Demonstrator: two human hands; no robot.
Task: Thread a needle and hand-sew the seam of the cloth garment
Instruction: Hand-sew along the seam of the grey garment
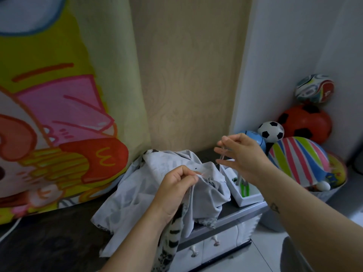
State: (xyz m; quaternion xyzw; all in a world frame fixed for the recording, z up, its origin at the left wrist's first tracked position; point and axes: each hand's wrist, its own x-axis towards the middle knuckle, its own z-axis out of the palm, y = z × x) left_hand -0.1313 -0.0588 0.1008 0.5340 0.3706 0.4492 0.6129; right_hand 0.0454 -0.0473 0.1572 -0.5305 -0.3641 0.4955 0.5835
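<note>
**While a Stitch Hangs Half Drawn**

As the person stands over the little cabinet, the sewing looks to be well under way rather than at the threading stage. The left hand pinches a raised fold of the grey cloth garment, which lies heaped on the cabinet top with one patterned end trailing over the front edge. The right hand is lifted up and to the right of it, thumb and forefinger seemingly nipped on a thin needle, the other fingers fanned loose. A faint thread runs from there down to the pinched fold.

I judge the next move is to draw that thread snug, then bring the point back to the seam just beside the left thumb.

Room is free upward and toward the person. To the right it is tighter: a white tray holding green-handled scissors sits near the cabinet's edge, with a basket of balls just beyond.
</note>
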